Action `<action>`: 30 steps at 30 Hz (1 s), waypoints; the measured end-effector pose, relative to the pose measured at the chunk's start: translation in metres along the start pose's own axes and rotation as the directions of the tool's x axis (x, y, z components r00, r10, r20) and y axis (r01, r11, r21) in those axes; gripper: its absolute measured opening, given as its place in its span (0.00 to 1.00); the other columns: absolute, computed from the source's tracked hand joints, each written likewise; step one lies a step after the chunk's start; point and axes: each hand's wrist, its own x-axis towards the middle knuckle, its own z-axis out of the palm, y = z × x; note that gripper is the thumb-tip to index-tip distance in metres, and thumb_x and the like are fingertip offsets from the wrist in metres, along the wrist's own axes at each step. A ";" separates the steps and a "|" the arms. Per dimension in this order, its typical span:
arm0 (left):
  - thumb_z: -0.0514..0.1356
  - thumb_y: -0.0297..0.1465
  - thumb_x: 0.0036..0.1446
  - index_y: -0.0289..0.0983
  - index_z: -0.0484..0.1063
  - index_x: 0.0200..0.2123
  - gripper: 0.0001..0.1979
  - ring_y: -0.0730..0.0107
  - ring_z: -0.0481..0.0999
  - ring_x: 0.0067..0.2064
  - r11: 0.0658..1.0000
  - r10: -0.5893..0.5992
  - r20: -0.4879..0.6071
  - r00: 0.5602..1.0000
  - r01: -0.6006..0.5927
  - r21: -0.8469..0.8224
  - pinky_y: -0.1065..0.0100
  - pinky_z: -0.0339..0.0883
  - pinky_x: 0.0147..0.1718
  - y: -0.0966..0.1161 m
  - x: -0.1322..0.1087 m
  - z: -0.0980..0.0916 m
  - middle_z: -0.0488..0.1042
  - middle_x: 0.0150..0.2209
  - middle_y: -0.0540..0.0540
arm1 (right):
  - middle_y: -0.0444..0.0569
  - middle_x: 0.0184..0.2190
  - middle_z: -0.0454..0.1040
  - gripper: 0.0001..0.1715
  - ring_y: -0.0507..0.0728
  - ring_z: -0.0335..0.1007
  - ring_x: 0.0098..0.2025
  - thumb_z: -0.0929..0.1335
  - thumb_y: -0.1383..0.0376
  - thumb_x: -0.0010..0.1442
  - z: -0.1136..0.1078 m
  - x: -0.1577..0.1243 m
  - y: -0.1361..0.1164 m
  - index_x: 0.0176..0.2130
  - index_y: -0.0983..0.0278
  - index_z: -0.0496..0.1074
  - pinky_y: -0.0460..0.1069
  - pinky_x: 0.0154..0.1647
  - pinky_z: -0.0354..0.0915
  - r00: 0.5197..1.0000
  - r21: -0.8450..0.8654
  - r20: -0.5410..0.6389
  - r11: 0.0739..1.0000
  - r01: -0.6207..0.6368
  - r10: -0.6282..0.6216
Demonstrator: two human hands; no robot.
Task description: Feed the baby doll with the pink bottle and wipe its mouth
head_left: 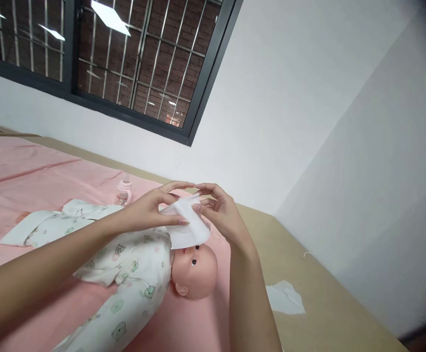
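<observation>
A baby doll point(194, 269) in a white patterned sleepsuit point(132, 274) lies on a pink sheet point(33, 171), head toward the right. Both my hands hold a white wipe point(187, 227) just above the doll's face. My left hand point(154, 208) pinches the wipe's left side, fingers closed on it. My right hand point(220, 210) grips the wipe's right edge with bent fingers. The wipe covers part of the doll's face.
A small pink baby bottle point(123, 190) stands on the sheet behind the doll. Another white wipe point(284, 297) lies on the tan surface point(326, 303) to the right. White walls meet in a corner; a barred window point(124, 58) is above left.
</observation>
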 end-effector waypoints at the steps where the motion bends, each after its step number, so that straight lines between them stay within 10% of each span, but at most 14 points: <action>1: 0.64 0.36 0.55 0.42 0.79 0.35 0.07 0.58 0.57 0.64 1.000 0.008 -0.033 0.999 -0.008 -0.010 0.59 0.54 0.61 0.001 -0.001 -0.001 0.57 0.64 0.49 | 0.48 0.47 0.70 0.25 0.51 0.71 0.37 0.73 0.61 0.50 0.001 0.002 0.002 0.48 0.58 0.68 0.48 0.38 0.68 1.000 -0.012 -0.015 1.000 -0.008 0.008; 5: 0.64 0.37 0.54 0.39 0.78 0.32 0.08 0.58 0.64 0.59 0.988 -0.092 -0.125 0.988 0.074 -0.135 0.61 0.59 0.56 0.002 -0.006 -0.007 0.70 0.56 0.46 | 0.48 0.50 0.69 0.26 0.52 0.72 0.40 0.72 0.59 0.51 -0.001 0.007 0.010 0.49 0.56 0.67 0.51 0.44 0.68 0.994 -0.038 -0.102 0.998 -0.043 0.039; 8: 0.64 0.39 0.53 0.36 0.77 0.33 0.12 0.63 0.74 0.41 0.927 -0.270 0.003 0.963 0.261 -0.269 0.68 0.67 0.38 -0.003 -0.008 -0.013 0.77 0.37 0.46 | 0.48 0.49 0.69 0.24 0.52 0.72 0.39 0.72 0.58 0.52 -0.007 0.013 0.023 0.48 0.58 0.68 0.54 0.49 0.67 0.985 -0.010 -0.156 0.997 -0.072 0.070; 15: 0.64 0.44 0.51 0.34 0.65 0.24 0.19 0.73 0.63 0.27 0.921 -0.312 0.373 0.874 0.374 -0.105 0.73 0.55 0.25 -0.026 -0.012 -0.002 0.63 0.24 0.52 | 0.48 0.40 0.72 0.21 0.53 0.74 0.37 0.71 0.58 0.50 -0.017 0.031 0.096 0.43 0.63 0.70 0.54 0.48 0.68 0.946 0.089 -0.196 0.965 -0.247 0.260; 22: 0.60 0.40 0.53 0.36 0.59 0.23 0.16 0.74 0.58 0.27 0.914 -0.402 0.328 0.855 0.398 0.083 0.71 0.49 0.23 -0.029 -0.016 0.023 0.58 0.23 0.54 | 0.49 0.36 0.75 0.14 0.51 0.73 0.34 0.69 0.64 0.51 -0.026 0.023 0.174 0.40 0.65 0.71 0.49 0.43 0.69 0.838 0.133 -0.195 0.860 -0.493 0.510; 30: 0.59 0.37 0.51 0.37 0.52 0.20 0.18 0.75 0.53 0.24 0.922 -0.386 0.327 0.863 0.354 0.155 0.69 0.45 0.22 -0.027 -0.016 0.029 0.51 0.21 0.55 | 0.48 0.32 0.77 0.10 0.51 0.73 0.31 0.70 0.66 0.49 -0.019 0.015 0.205 0.34 0.65 0.70 0.47 0.39 0.68 0.796 0.158 -0.149 0.808 -0.567 0.587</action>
